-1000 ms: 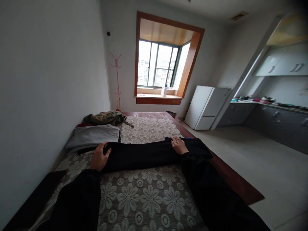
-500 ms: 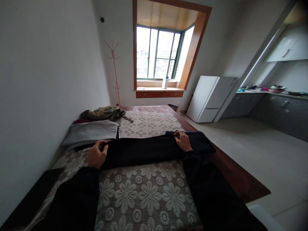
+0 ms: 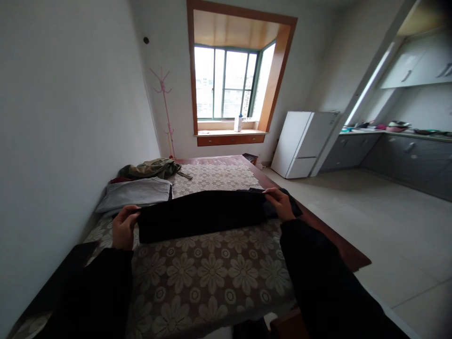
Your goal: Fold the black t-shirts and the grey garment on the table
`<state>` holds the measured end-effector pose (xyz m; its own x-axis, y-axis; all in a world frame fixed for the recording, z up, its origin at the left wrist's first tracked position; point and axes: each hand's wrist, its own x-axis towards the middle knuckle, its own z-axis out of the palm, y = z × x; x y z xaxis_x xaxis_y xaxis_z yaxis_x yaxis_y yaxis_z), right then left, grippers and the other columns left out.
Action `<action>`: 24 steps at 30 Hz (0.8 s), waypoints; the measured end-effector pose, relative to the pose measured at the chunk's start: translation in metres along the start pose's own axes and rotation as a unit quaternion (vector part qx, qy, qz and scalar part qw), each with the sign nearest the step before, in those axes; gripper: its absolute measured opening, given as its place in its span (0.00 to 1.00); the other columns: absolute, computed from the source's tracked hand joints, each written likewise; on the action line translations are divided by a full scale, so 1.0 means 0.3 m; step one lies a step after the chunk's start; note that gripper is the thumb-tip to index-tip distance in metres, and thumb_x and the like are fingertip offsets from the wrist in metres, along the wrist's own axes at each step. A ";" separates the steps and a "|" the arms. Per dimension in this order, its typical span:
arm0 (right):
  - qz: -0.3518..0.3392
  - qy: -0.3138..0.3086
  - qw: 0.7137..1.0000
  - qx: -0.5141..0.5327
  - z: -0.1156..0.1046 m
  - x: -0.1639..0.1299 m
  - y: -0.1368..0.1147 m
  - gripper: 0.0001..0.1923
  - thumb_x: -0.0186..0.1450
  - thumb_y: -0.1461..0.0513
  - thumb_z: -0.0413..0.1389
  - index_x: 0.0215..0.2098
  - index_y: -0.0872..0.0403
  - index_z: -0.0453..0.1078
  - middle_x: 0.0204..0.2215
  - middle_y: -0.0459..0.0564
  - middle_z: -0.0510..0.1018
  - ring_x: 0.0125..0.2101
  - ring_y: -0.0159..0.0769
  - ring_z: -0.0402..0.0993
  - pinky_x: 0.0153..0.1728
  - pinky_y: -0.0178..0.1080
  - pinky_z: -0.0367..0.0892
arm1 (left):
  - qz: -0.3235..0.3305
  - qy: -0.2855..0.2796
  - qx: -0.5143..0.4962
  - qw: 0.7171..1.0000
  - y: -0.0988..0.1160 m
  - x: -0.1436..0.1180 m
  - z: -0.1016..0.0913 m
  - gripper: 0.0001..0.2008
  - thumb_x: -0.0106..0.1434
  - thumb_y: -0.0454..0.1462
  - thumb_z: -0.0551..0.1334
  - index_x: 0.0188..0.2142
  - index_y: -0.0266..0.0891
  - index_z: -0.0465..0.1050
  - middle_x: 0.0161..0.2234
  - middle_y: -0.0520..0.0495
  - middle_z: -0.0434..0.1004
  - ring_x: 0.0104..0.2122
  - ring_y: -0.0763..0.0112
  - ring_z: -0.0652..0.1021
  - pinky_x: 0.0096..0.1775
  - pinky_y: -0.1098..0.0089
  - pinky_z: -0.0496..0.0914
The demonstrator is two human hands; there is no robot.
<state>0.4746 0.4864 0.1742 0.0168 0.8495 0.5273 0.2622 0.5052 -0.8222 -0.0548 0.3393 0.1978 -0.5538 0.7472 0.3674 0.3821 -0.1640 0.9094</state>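
Head view, looking forward and down across a bed covered by a pale floral lace spread [image 3: 212, 268], filling the lower middle of the frame. Gripping a long black garment [image 3: 201, 214] at both ends, stretched left to right across the centre of the frame, just above the spread, with its lower edge touching or nearly touching the lace. Pinching the garment's left end with the left hand [image 3: 123, 228], fingers curled closed around the cloth, at centre left. Pinching the right end with the right hand [image 3: 282, 203], fingers closed over the top edge, right of centre, with more black cloth bunching beside and beyond it. Showing two dark sleeves [image 3: 318, 278] running down to the bottom corners. Lying just beyond the garment at centre left, a folded grey cloth [image 3: 136, 194], and behind it an olive green bag [image 3: 151, 168] near the white wall. Standing in the upper left of the middle, a thin pink coat stand [image 3: 164, 110]. Letting in daylight at top centre, a wood-framed bay window [image 3: 229, 82] with a small bottle [image 3: 239, 124] on its sill. Standing right of centre, a white fridge [image 3: 303, 142], and at far right grey kitchen cabinets [image 3: 406, 157] under a cluttered counter.
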 end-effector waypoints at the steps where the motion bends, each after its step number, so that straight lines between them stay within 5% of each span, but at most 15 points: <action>1: 0.008 -0.023 1.000 0.014 -0.040 -0.019 -0.023 0.13 0.60 0.50 0.63 0.36 0.50 0.75 0.32 0.47 0.78 0.35 0.41 0.74 0.40 0.42 0.70 | -0.028 -0.036 -0.058 0.997 0.028 -0.020 -0.045 0.14 0.52 0.48 0.62 0.35 0.45 0.70 0.35 0.47 0.78 0.38 0.59 0.78 0.38 0.62 0.75; 4: 0.057 -0.122 0.988 0.081 -0.136 -0.050 -0.070 0.18 0.64 0.46 0.58 0.36 0.53 0.75 0.27 0.49 0.78 0.27 0.39 0.73 0.30 0.40 0.69 | -0.143 -0.185 -0.182 0.955 0.087 -0.052 -0.172 0.18 0.51 0.55 0.62 0.31 0.47 0.74 0.23 0.47 0.68 0.28 0.59 0.73 0.31 0.57 0.73; 7: 0.087 -0.190 0.975 0.072 -0.145 -0.017 -0.071 0.25 0.68 0.43 0.52 0.37 0.55 0.75 0.22 0.48 0.76 0.21 0.37 0.71 0.25 0.40 0.68 | -0.190 -0.188 -0.173 0.948 0.081 -0.019 -0.204 0.29 0.51 0.64 0.57 0.34 0.45 0.79 0.21 0.48 0.67 0.25 0.61 0.72 0.27 0.58 0.72; 11: 0.094 -0.198 0.954 -0.204 -0.029 0.080 -0.018 0.21 0.66 0.46 0.54 0.40 0.54 0.77 0.27 0.49 0.81 0.29 0.40 0.78 0.34 0.40 0.72 | -0.125 -0.146 0.092 0.977 -0.018 0.070 -0.075 0.26 0.50 0.58 0.63 0.39 0.43 0.78 0.32 0.45 0.81 0.31 0.61 0.79 0.30 0.64 0.74; 15: 0.119 -0.135 0.927 -0.329 0.092 0.123 0.065 0.16 0.65 0.52 0.58 0.40 0.54 0.78 0.38 0.56 0.83 0.42 0.47 0.80 0.43 0.42 0.71 | -0.096 -0.079 0.191 0.974 -0.127 0.118 0.052 0.18 0.49 0.52 0.66 0.33 0.42 0.77 0.35 0.40 0.84 0.38 0.52 0.82 0.33 0.63 0.73; 20: 0.139 -0.080 0.900 -0.405 0.147 0.086 0.148 0.16 0.68 0.51 0.55 0.43 0.53 0.76 0.43 0.58 0.83 0.46 0.50 0.79 0.46 0.45 0.69 | -0.041 -0.058 0.347 0.935 -0.200 0.129 0.063 0.19 0.57 0.55 0.63 0.36 0.44 0.80 0.33 0.41 0.86 0.38 0.48 0.84 0.35 0.62 0.72; 24: 0.121 -0.074 0.896 -0.421 0.154 0.058 0.178 0.13 0.68 0.54 0.54 0.46 0.51 0.74 0.45 0.55 0.82 0.48 0.48 0.77 0.49 0.44 0.66 | 0.001 -0.085 0.327 0.941 -0.234 0.134 0.057 0.17 0.61 0.50 0.61 0.43 0.45 0.79 0.40 0.44 0.86 0.41 0.55 0.84 0.40 0.64 0.73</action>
<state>0.4442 0.5353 0.1295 0.0594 0.9612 0.2694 0.9046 0.0623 -0.4218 -0.0913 0.3918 0.1455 -0.4473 0.8489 0.2818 0.7873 0.2241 0.5745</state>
